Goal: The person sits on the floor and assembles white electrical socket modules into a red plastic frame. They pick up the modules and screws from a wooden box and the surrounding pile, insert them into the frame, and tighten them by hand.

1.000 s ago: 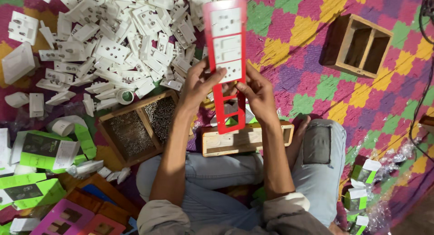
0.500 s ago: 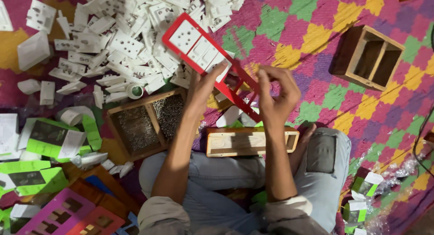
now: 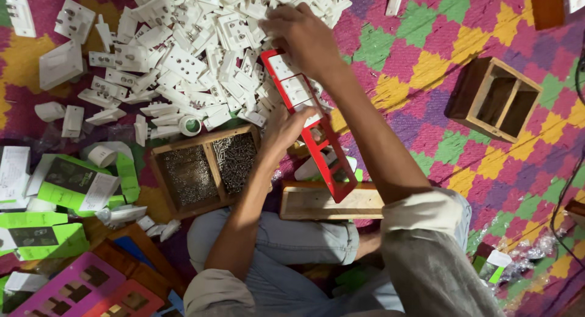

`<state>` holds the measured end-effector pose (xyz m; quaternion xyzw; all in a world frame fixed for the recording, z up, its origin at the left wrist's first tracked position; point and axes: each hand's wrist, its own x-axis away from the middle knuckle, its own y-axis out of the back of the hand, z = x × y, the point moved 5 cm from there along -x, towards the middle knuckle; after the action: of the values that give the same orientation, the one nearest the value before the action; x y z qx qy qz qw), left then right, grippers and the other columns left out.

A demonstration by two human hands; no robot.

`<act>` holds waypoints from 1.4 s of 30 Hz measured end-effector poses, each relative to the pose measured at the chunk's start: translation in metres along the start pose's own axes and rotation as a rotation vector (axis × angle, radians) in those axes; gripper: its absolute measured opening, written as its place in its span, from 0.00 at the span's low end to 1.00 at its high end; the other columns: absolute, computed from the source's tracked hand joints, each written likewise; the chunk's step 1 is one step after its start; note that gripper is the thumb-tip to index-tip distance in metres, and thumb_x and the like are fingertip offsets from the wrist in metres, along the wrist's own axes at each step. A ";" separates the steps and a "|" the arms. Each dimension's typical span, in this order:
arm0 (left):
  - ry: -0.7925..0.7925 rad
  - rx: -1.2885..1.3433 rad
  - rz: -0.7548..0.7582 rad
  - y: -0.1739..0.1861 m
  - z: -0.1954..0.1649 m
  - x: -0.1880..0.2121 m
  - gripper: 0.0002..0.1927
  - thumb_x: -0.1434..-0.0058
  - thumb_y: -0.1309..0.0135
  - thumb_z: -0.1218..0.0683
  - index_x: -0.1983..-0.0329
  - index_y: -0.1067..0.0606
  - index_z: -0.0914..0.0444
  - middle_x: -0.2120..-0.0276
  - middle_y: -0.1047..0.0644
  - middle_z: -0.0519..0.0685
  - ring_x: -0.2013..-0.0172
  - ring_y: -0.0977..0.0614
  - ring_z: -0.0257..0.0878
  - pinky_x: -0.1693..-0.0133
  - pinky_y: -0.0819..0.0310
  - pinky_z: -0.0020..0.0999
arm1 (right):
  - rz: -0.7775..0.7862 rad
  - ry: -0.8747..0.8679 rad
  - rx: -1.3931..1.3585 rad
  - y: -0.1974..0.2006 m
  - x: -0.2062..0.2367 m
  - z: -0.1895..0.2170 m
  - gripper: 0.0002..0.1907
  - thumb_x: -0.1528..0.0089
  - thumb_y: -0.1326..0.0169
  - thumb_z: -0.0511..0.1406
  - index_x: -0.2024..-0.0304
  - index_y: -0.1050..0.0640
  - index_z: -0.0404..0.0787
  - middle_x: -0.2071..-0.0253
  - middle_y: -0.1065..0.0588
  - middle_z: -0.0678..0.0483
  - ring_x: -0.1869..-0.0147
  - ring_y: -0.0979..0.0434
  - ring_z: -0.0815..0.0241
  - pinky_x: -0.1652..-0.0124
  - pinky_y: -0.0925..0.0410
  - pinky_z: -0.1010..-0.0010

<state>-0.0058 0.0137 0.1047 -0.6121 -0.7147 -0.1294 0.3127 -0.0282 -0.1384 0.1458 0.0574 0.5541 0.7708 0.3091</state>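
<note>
The person sits cross-legged on a bright patchwork mat [image 3: 426, 79], both arms stretched forward. The left hand [image 3: 286, 129] has its grip clamped on the middle of a long red frame [image 3: 308, 119], thumb and fingers wrapped round its edge. The frame slants away from the lap, its far end resting against the heap of white switch parts [image 3: 183, 55], its near end lying on a pale wooden block [image 3: 317, 201] just below that grip. Several white switch pieces already sit in the frame's upper openings; the lower openings show through to the mat.

The right hand [image 3: 301, 36] is beyond the frame's far end, fingers curled down into the white heap; whether that grip is closed on a piece I cannot tell, since the palm covers it.

Just left of the left hand's grip stands a two-part wooden tray of screws [image 3: 204, 164]. Well off to the right of both hands sits a wooden box [image 3: 495, 99] with open compartments. Green cartons [image 3: 67, 183] lie far to the left.
</note>
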 end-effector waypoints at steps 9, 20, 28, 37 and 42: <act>0.084 0.023 -0.013 0.003 0.029 -0.016 0.35 0.40 0.37 0.43 0.35 0.34 0.60 0.42 0.24 0.54 0.46 0.21 0.38 0.45 0.39 0.40 | -0.362 -0.359 -0.598 0.017 0.019 -0.025 0.10 0.32 0.37 0.29 0.49 0.22 0.37 0.55 0.19 0.50 0.53 0.17 0.57 0.56 0.24 0.68; -0.050 0.364 0.014 -0.001 0.036 -0.017 0.48 0.42 0.39 0.43 0.24 0.48 0.60 0.29 0.40 0.55 0.30 0.39 0.46 0.37 0.44 0.55 | -0.636 -0.860 -1.126 0.085 0.180 0.049 0.11 0.29 0.45 0.34 0.48 0.23 0.32 0.61 0.21 0.52 0.63 0.20 0.64 0.63 0.23 0.73; -0.177 0.360 0.044 -0.001 0.031 -0.018 0.47 0.39 0.38 0.41 0.25 0.43 0.66 0.29 0.36 0.63 0.29 0.34 0.50 0.31 0.40 0.47 | -0.600 -0.835 -1.109 0.091 0.180 0.058 0.15 0.32 0.43 0.30 0.44 0.26 0.31 0.52 0.19 0.49 0.50 0.17 0.62 0.53 0.22 0.70; -0.182 0.276 -0.039 0.007 0.043 -0.026 0.43 0.37 0.44 0.43 0.25 0.45 0.65 0.33 0.30 0.60 0.32 0.30 0.48 0.32 0.40 0.45 | -0.406 -0.476 -1.105 0.116 0.104 0.068 0.27 0.30 0.44 0.33 0.31 0.36 0.38 0.31 0.33 0.48 0.33 0.25 0.59 0.38 0.25 0.67; -0.124 0.282 -0.155 0.016 0.034 -0.024 0.39 0.37 0.40 0.46 0.27 0.39 0.65 0.35 0.28 0.57 0.36 0.26 0.45 0.34 0.39 0.47 | -0.503 -0.593 -0.957 0.112 0.113 0.046 0.14 0.26 0.47 0.34 0.39 0.24 0.34 0.44 0.21 0.46 0.44 0.18 0.58 0.47 0.24 0.66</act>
<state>0.0006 0.0177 0.0610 -0.5123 -0.7886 -0.0138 0.3399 -0.1450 -0.0613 0.2340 -0.0080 0.0339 0.7887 0.6138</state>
